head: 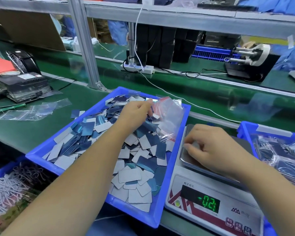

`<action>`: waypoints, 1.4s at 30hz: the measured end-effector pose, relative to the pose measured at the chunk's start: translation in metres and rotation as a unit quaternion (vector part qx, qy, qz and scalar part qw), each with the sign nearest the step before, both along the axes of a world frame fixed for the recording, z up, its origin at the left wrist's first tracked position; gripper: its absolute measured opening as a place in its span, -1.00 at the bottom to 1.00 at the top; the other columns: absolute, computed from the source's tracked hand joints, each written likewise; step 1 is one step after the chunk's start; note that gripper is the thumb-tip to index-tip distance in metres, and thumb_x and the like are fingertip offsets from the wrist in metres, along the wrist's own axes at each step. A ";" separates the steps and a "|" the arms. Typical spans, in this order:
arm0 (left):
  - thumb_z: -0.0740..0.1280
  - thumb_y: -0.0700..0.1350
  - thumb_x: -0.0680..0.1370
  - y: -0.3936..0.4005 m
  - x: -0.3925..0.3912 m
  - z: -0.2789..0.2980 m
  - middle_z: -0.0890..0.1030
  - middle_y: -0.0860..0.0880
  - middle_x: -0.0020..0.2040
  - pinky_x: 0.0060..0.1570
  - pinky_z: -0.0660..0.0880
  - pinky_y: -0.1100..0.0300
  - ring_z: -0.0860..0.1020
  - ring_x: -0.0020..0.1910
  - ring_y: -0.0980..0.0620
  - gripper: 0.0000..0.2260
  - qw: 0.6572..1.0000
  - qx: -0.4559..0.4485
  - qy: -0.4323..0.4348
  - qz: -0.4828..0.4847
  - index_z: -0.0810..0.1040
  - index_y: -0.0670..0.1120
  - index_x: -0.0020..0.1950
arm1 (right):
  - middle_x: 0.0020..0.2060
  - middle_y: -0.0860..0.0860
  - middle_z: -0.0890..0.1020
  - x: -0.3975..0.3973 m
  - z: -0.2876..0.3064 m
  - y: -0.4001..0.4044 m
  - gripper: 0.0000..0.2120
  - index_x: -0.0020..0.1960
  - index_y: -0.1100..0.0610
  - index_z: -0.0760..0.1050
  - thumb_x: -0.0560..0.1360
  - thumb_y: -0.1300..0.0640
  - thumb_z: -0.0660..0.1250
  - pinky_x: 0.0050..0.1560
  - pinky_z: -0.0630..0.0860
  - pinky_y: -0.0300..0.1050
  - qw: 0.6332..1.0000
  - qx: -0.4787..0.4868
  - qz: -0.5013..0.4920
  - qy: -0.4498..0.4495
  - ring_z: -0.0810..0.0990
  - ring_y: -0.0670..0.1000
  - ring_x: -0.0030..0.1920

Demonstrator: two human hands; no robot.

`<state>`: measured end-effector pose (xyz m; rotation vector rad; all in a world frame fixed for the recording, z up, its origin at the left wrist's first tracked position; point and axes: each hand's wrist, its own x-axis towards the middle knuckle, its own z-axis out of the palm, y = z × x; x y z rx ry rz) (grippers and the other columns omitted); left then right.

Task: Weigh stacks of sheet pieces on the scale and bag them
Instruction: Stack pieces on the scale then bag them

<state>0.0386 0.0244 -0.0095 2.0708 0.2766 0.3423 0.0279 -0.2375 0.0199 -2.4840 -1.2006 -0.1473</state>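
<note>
Left of the scale (216,189), my left hand (134,113) pinches thin, slippery sheet pieces (136,176) in the blue tray (170,176), best gripped by edges, while my right hand (216,149) curls over the pan, seemingly empty.

Shallow blue plastic tray (173,160) of loose rectangular sheet pieces (134,174) at centre. Clear zip bags (169,116) in tray at 1 o'clock. White digital scale (211,198) at 4 o'clock. Blue bin of bagged pieces (245,132) at 3 o'clock. Loose clear bags (32,109) on green belt (95,99) at 10 o'clock.
</note>
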 end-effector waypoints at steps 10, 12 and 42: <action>0.14 0.23 0.54 0.012 0.004 0.002 0.28 0.09 -0.54 -0.40 0.20 0.14 0.25 -0.55 0.10 -0.54 0.992 -0.083 -0.071 0.064 0.54 0.06 -0.46 | -0.09 0.02 0.64 0.012 -0.012 0.108 -0.76 0.01 0.12 0.57 0.52 -0.05 0.32 -0.12 0.47 -0.08 0.982 -0.161 -0.027 0.100 0.52 0.06 -0.07; 0.15 0.20 0.55 0.012 0.004 0.002 0.28 0.09 -0.54 -0.40 0.20 0.14 0.25 -0.55 0.10 -0.54 0.991 -0.089 -0.077 0.063 0.54 0.05 -0.47 | -0.21 0.09 0.61 0.023 -0.019 0.125 -0.66 -0.15 0.17 0.54 0.50 -0.12 0.33 -0.27 0.42 -0.09 0.973 -0.165 -0.070 0.146 0.51 0.07 -0.19; 0.16 0.03 0.61 0.026 -0.001 0.021 0.23 0.13 -0.61 -0.35 0.25 0.16 0.24 -0.56 0.15 -0.56 0.964 -0.159 -0.172 0.126 0.45 0.00 -0.48 | -0.28 0.04 0.54 -0.001 -0.034 0.199 -0.70 -0.12 0.19 0.51 0.30 -0.03 0.36 -0.27 0.38 -0.11 0.933 -0.001 -0.163 0.320 0.45 0.05 -0.30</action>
